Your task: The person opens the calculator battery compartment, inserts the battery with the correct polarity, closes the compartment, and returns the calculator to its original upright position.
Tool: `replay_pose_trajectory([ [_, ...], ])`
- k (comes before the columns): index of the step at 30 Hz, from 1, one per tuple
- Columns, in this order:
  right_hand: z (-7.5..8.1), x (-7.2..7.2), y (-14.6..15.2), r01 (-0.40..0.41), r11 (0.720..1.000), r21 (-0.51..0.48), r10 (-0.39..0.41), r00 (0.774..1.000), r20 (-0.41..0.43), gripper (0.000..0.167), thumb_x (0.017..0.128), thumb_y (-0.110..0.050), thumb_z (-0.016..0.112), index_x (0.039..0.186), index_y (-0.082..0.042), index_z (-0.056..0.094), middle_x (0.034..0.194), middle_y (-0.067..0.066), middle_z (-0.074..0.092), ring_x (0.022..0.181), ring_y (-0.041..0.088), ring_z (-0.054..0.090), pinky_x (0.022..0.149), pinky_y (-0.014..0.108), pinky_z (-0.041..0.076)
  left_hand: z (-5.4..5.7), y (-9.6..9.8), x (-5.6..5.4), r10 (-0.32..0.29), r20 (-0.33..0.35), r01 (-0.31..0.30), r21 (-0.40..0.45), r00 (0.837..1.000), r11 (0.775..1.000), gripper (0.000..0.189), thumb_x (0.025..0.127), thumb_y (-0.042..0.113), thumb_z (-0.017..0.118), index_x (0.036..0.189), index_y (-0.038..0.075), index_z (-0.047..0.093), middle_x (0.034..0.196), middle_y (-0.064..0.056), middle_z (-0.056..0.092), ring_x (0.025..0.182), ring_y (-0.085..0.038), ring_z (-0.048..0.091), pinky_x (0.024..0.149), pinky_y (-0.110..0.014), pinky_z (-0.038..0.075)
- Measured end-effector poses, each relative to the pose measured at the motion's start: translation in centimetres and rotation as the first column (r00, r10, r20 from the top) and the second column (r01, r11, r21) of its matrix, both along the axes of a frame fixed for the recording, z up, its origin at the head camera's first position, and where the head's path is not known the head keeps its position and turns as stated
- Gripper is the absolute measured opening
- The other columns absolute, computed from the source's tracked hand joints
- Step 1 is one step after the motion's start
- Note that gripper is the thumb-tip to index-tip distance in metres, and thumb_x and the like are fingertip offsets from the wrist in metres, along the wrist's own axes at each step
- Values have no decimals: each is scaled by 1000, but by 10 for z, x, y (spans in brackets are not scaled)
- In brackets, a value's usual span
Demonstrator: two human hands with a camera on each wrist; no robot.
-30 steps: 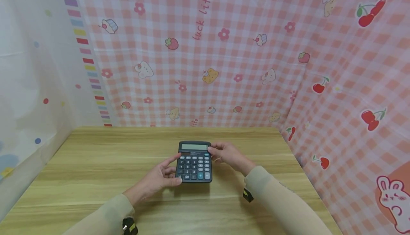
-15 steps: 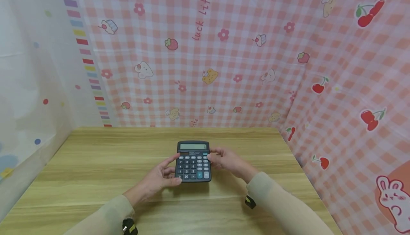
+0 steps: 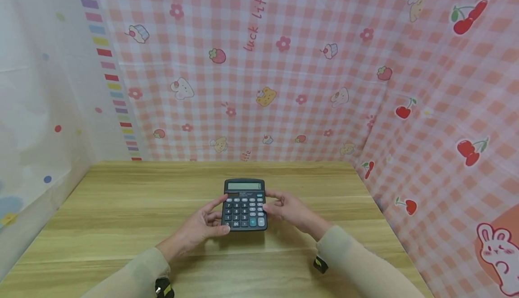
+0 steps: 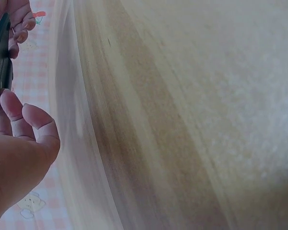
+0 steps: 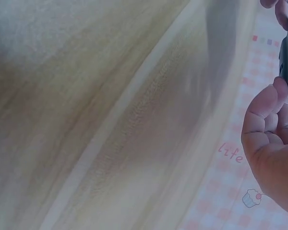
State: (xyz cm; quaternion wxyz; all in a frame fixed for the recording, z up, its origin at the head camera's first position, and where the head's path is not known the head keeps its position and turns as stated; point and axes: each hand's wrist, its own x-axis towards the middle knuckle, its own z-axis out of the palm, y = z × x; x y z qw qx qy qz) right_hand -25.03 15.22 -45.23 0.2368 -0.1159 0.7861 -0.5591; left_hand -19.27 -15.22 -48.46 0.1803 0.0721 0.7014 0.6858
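A dark desktop calculator (image 3: 245, 205) faces up in the middle of the head view, with a grey display along its far edge. Both wrist views show it raised off the tabletop, its underside (image 4: 1, 64) partly visible. My left hand (image 3: 197, 226) grips the left side, thumb near the bottom-left corner and index fingertip by the upper-left edge. Other left fingers bend underneath. My right hand (image 3: 293, 210) pinches the right edge beside the middle key rows, thumb on top. In the right wrist view, curled right fingers (image 5: 269, 115) lie against the calculator's underside.
A wood-grain table (image 3: 121, 208) spreads beneath the hands. Pink checked cloth (image 3: 243, 108) hangs behind it and along the right side; a white cloth (image 3: 36, 108) with coloured dots hangs at the left. Dark straps (image 3: 164, 287) sit at the wrists.
My right hand has slid down the calculator's right edge, from beside the display to the middle keys. The calculator has shifted slightly left. My left hand keeps its hold.
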Motion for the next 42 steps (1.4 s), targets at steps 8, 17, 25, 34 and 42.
replay_pose_trajectory([
  [8, -1, 10, 5, -20, 1000, 15, 21, 999, -25, 71, 101, -26, 76, 162, -8, 45, 133, 16, 76, 117, 23, 76, 108, 48, 58, 0, 0, 0, 6, 6, -6, 3, 1000, 1000, 105, 88, 7, 86, 171, 23, 25, 144, -22, 67, 114, -19, 72, 102, -30, 57],
  [17, -1, 25, 5, -11, 1000, 27, 12, 997, -70, 79, 96, -17, 82, 163, -8, 42, 126, 15, 79, 109, 19, 77, 98, 36, 62, 0, -1, 1, -17, -1, 17, -1, 1000, 1000, 105, 89, 13, 86, 172, 22, 23, 145, -21, 66, 116, -20, 72, 110, -38, 55],
  [25, 1, 30, 3, 20, 999, 32, -17, 996, -91, 76, 96, -23, 82, 162, -14, 46, 121, 10, 78, 103, 16, 74, 90, 31, 63, 1, -1, 0, -24, 18, 24, 5, 1000, 1000, 102, 91, 18, 85, 172, 21, 22, 147, -21, 65, 119, -20, 72, 117, -47, 50],
  [34, 4, 18, -1, -10, 1000, 6, 10, 999, -49, 67, 103, -32, 74, 162, -16, 47, 125, 12, 72, 110, 21, 70, 98, 43, 59, 9, 1, -9, 50, 84, -47, -35, 995, 998, 90, 97, 28, 81, 170, 27, 30, 152, -23, 59, 120, -21, 68, 99, -35, 55],
  [42, 1, 1, -10, -8, 1000, -19, 7, 1000, -8, 63, 106, -30, 69, 163, -15, 46, 116, 9, 67, 99, 23, 64, 96, 42, 59, 8, 0, -24, 116, 89, -109, -72, 989, 991, 83, 100, 29, 78, 169, 26, 33, 160, -28, 51, 131, -29, 65, 98, -37, 57],
])
